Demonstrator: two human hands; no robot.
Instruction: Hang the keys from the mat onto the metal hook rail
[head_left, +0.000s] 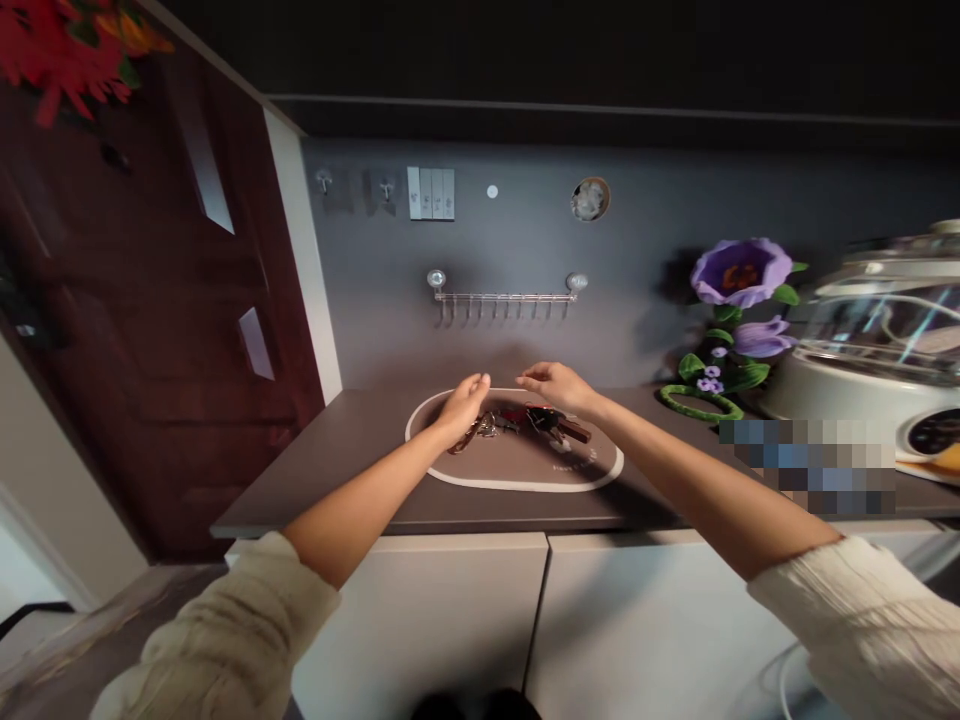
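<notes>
Head view: the dark surface [300,480] bears an oval brown mat [502,468] with a pale border, reaching from near the back edge towards the front edge. On it lies a loose cluster: a silvery metal bunch [489,425] left of the mat's middle, and a dark bundle [541,420] with a brown block [574,430] to the right. The left hand [465,402] is over the mat's left part, its grip narrow; the right hand [556,385], fingers curled in a narrow grip, is near the mat's back rim. I cannot tell whether either holds anything. Towards the surface's right end stands a white-based appliance [832,390] with a clear upper container [892,320], contents unclear. White stuff [589,200] fills a round wall hole.
</notes>
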